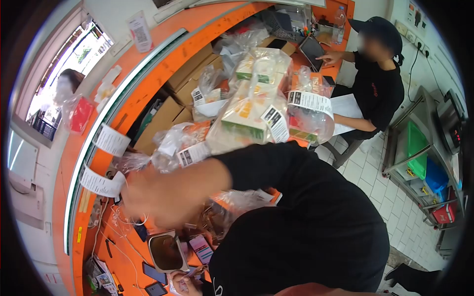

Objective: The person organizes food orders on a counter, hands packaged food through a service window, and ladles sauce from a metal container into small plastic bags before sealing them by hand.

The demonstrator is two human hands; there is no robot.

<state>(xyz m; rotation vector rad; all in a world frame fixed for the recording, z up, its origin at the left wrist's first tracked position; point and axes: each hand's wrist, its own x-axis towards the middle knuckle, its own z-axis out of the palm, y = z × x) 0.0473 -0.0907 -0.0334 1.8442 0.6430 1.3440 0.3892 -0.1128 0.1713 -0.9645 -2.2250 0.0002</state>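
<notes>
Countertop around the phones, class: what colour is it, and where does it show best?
Orange; the countertop shows best in the head view.

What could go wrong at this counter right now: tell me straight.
The blurred hand is right by a curling printed strip and might tear or crumple it. The bagged boxes, crowded close together, could slide if bumped. The open container sits beside a lit phone; a knock might spill onto it, though the contents are hard to make out.

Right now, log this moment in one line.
right hand: blurred, beside receipt strip; left hand: near metal container; grips: unclear; bagged boxes: stacked; co-worker's hand: at tablet
</notes>
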